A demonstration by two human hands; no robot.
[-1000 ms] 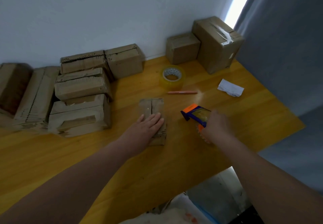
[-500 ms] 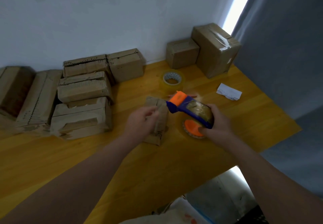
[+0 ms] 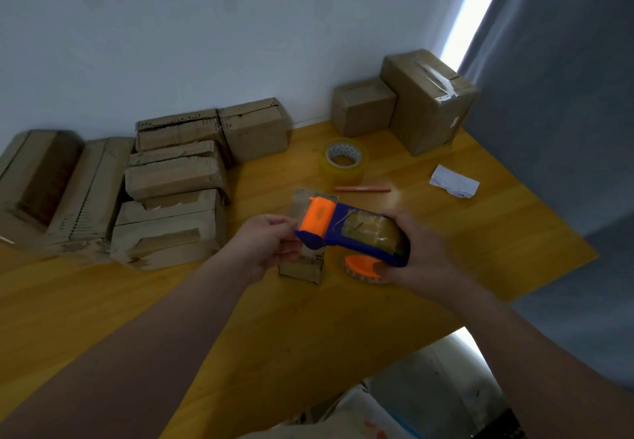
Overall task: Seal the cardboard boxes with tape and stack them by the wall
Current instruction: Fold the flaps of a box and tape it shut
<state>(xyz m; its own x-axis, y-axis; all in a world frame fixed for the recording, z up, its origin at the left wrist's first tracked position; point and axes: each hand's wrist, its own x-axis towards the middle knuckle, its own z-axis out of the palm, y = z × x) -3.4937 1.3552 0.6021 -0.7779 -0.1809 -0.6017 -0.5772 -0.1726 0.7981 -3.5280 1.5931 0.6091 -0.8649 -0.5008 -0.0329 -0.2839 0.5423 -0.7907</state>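
A small cardboard box [image 3: 302, 269] lies on the yellow wooden table [image 3: 497, 233], mostly hidden by my hands. My right hand [image 3: 420, 257] grips a blue and orange tape dispenser [image 3: 353, 233] and holds it just above the box, its orange head pointing left. My left hand [image 3: 269, 245] has its fingers curled at that orange head and pinches the tape end there. Two taped boxes, a small one [image 3: 362, 107] and a taller one [image 3: 429, 102], stand against the wall at the back right.
Several worn cardboard boxes [image 3: 171, 195] are piled at the left along the wall. A clear tape roll [image 3: 343, 160], a pink pen [image 3: 362, 189] and a crumpled white paper [image 3: 453, 184] lie behind my hands. A grey curtain [image 3: 566, 95] hangs right of the table's edge.
My left hand lifted off the small box and came to the dispenser's head. My right hand raised the dispenser from the table and swung it left over the box.
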